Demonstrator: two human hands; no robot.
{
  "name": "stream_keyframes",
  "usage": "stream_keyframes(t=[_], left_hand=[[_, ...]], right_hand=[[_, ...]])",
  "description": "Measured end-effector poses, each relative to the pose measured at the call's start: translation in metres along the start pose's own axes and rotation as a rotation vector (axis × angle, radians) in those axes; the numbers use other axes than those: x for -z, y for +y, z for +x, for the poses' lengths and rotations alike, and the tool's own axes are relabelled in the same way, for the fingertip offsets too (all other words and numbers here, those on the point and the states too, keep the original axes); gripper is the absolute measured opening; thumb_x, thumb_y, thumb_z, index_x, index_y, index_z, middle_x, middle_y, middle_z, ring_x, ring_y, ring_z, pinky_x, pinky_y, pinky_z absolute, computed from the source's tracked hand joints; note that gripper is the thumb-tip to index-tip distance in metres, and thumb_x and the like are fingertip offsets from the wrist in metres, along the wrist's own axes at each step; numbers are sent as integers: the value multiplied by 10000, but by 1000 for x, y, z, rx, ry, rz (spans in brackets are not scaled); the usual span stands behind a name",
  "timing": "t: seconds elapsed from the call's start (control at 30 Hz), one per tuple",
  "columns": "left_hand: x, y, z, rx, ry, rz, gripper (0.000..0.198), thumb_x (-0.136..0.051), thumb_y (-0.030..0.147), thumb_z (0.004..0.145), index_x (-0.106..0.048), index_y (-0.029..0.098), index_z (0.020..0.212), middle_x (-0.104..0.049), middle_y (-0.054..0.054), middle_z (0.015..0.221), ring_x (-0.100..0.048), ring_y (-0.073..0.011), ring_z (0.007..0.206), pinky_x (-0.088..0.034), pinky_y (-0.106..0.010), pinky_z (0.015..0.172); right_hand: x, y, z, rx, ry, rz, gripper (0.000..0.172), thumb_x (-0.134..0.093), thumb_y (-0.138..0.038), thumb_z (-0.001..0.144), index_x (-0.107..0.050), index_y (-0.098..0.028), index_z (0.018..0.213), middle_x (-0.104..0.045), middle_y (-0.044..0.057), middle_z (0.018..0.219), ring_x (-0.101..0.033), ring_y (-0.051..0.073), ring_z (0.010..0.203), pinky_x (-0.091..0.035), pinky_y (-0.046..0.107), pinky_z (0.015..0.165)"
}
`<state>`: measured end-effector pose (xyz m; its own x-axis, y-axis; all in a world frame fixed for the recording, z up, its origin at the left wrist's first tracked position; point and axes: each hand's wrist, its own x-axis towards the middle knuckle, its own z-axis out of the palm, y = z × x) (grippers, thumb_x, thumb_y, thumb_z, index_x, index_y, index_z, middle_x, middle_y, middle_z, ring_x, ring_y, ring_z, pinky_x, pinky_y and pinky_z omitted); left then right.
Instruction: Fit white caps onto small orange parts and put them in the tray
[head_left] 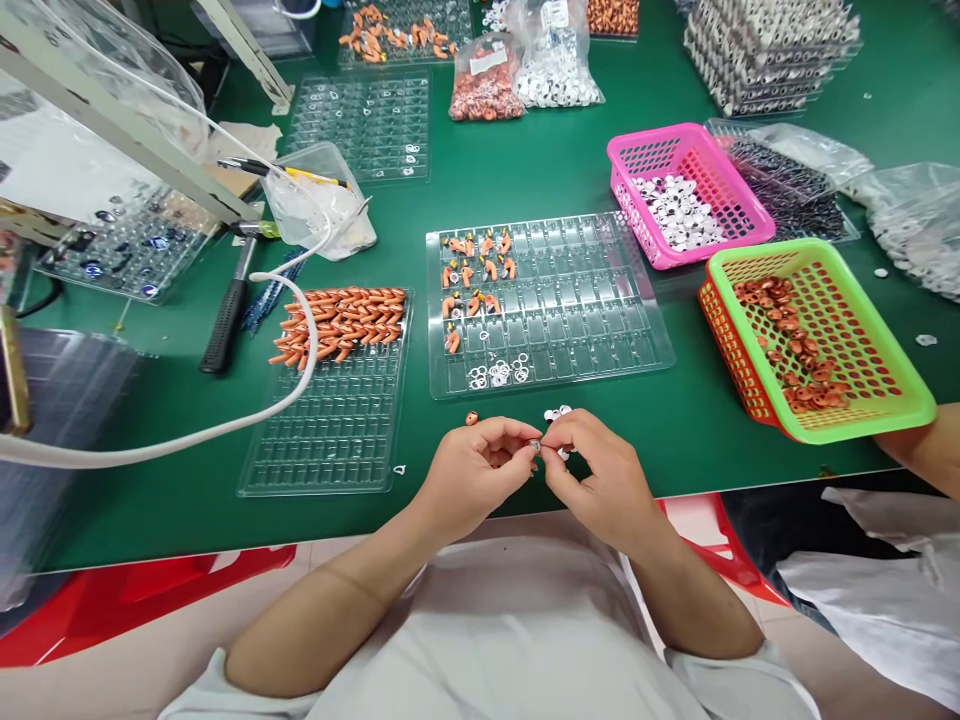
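Held part (pixel 535 445): mostly hidden between fingertips (pixel 523 458); too small to identify.
White pieces (pixel 555 413): partly covered by the right hand (pixel 600 475).
Co-worker's forearm (pixel 926 447): cut by right edge, partly behind lime basket (pixel 862 425).

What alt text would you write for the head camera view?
Two hands hold a small part between them at a green worktable. Ahead lies a clear tray partly filled with orange pieces, with a pink basket and a lime-green basket to its right.
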<state>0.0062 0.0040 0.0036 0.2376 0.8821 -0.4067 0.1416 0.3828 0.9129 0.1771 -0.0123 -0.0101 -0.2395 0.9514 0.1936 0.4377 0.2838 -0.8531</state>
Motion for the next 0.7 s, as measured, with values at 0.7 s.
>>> stream_keyframes(t=[0.7], left_hand=[[6,-6,-3,-298,-2,218,209,-659,188,859,-734,150,1051,-777,-67,936,-734,-173,798,-606,-256,740]], right_hand=[[8,2,4,-114,-105,90,94,-521,-169,950,-531,-226,875,-573,9,846,-536,154,769,-433,291,699]])
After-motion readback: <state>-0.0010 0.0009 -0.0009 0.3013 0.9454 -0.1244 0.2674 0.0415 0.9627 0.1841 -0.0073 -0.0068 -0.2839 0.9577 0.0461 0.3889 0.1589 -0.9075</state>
